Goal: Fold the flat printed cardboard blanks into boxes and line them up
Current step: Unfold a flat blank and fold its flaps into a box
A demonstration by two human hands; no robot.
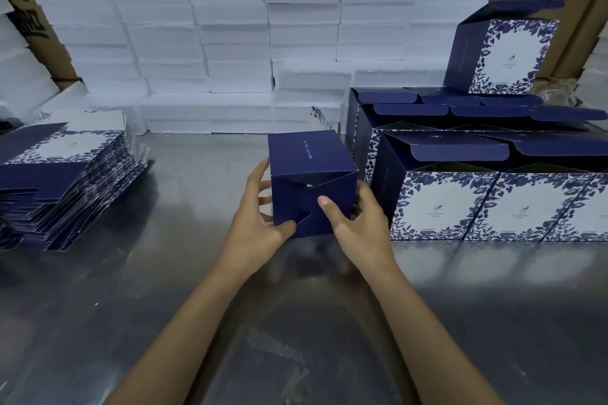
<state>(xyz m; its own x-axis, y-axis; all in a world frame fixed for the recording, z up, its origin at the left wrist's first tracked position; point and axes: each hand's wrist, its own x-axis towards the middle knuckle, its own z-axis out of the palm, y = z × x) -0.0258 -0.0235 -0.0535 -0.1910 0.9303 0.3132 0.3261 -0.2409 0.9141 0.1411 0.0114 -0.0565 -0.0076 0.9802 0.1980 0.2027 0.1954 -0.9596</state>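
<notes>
Head: foam stack [210,52] behind blanks [59,174]

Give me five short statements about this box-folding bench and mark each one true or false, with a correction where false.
1. Both hands hold a dark blue box above the metal table. True; the left hand and the right hand grip it from either side.
2. The stack of flat blanks lies at the right of the table. False; it lies at the left.
3. The finished boxes at the right have their top flaps closed. False; the flaps stand open.
4. One folded box sits on top of the others. True.
5. The wall behind is stacked with red crates. False; white foam blocks are stacked there.
</notes>
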